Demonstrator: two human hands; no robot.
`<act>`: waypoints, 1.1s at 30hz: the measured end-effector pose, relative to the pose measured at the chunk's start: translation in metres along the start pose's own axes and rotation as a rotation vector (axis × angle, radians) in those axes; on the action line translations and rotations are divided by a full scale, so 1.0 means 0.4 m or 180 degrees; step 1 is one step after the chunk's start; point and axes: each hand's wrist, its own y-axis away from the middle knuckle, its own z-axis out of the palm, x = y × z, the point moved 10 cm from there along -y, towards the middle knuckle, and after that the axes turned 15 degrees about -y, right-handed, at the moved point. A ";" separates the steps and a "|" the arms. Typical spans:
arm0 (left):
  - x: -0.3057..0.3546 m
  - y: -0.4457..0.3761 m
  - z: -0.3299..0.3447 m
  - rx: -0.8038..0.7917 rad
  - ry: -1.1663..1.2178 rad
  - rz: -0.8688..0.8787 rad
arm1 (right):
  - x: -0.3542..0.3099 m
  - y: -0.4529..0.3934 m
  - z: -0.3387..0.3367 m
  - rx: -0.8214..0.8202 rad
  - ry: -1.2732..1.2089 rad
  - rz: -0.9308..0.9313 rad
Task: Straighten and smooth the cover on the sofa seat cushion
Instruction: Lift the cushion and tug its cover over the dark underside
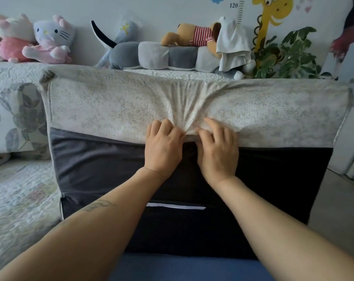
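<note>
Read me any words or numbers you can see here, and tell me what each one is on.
"120": on the giraffe height chart on the wall, beside its ruler marks.
The ruler's other marks carry no number that shows.
White strip on the dark cushion: no text readable.
No other text can be read.

I count on the sofa back: two pink-and-white plush cats, a long grey plush cat, a brown plush dog, a white cloth. Behind: giraffe height chart, houseplant.
</note>
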 end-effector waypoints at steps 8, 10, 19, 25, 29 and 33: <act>0.001 0.142 0.025 -0.0321 0.0040 -0.0095 | 0.011 -0.038 -0.009 0.0129 -0.0091 0.0077; -0.006 0.205 0.036 -0.0380 -0.0048 -0.0162 | 0.010 -0.032 -0.015 0.0183 -0.0069 0.0082; -0.005 0.155 0.065 -0.0245 -0.0083 0.0086 | 0.014 -0.020 -0.017 0.0213 -0.0355 0.0152; 0.000 0.161 0.083 -0.0476 0.0089 0.0083 | 0.012 0.043 -0.006 0.0007 -0.0310 0.0184; 0.005 0.168 0.069 -0.0472 0.0148 0.0182 | 0.021 0.213 0.050 -0.0807 -0.0042 0.0345; 0.004 0.177 0.052 -0.0507 0.0172 0.0187 | 0.027 0.174 0.048 -0.0465 -0.0001 0.0362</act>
